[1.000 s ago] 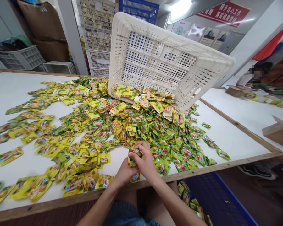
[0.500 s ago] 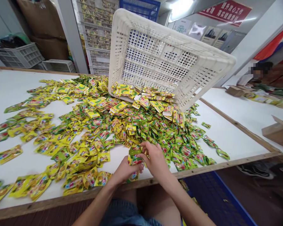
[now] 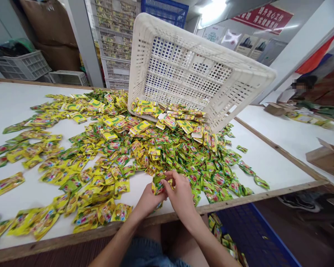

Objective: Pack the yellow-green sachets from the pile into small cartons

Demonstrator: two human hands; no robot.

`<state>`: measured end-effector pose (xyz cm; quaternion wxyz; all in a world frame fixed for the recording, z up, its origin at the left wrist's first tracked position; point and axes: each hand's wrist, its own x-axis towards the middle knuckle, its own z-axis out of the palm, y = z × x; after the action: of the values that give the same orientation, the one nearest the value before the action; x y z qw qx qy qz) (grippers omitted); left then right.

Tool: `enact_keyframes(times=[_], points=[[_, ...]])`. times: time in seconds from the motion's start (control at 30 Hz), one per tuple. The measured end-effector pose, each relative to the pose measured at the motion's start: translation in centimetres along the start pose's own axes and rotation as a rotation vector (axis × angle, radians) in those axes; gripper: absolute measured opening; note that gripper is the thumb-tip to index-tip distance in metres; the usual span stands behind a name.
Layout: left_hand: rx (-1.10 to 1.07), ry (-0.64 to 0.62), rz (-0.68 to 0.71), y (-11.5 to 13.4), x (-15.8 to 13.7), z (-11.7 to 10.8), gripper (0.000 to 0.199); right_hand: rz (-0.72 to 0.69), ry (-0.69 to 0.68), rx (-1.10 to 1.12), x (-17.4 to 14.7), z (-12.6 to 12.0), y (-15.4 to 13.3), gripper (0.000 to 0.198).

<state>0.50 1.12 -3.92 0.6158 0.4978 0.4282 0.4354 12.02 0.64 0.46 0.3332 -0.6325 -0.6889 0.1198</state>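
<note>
Apparently bundling, my left hand (image 3: pixel 148 200) clasps flat green-red plastic sachets (image 3: pixel 158 184); my right hand (image 3: pixel 181 192), grip unclear, touches their right side; next needs steadiness.

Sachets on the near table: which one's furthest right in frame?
The green sachet near the wooden front edge; all others there lie further left.

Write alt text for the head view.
A person's left hand holds small packets, the right hand touching them, over a white table. Yellow and green packets lie heaped beyond; a tipped white crate stands behind, flat boxes at its mouth.
</note>
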Motion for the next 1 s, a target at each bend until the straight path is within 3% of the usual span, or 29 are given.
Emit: enact_keyframes(times=[0.17,0.4,0.57,0.73,1.0], points=[[-0.003,0.055,0.014,0.2,0.1,0.2,0.022,0.018,-0.011,0.044,-0.4,0.3,-0.6,0.008],[-0.014,0.000,0.061,-0.1,0.4,-0.1,0.027,-0.019,-0.010,-0.007,-0.6,0.5,-0.4,0.005],[-0.009,-0.068,0.033,-0.4,0.4,-0.3,0.025,-0.171,0.012,-0.041,0.1,-0.8,0.3,0.029],[0.000,-0.133,0.056,-1.1,0.5,-0.4,0.025,-0.237,-0.080,-0.040,0.5,-1.4,1.7,0.007],[0.012,-0.026,0.086,-2.1,0.4,-0.3,0.028,-0.175,-0.048,0.093,0.8,1.0,2.8,0.009]])
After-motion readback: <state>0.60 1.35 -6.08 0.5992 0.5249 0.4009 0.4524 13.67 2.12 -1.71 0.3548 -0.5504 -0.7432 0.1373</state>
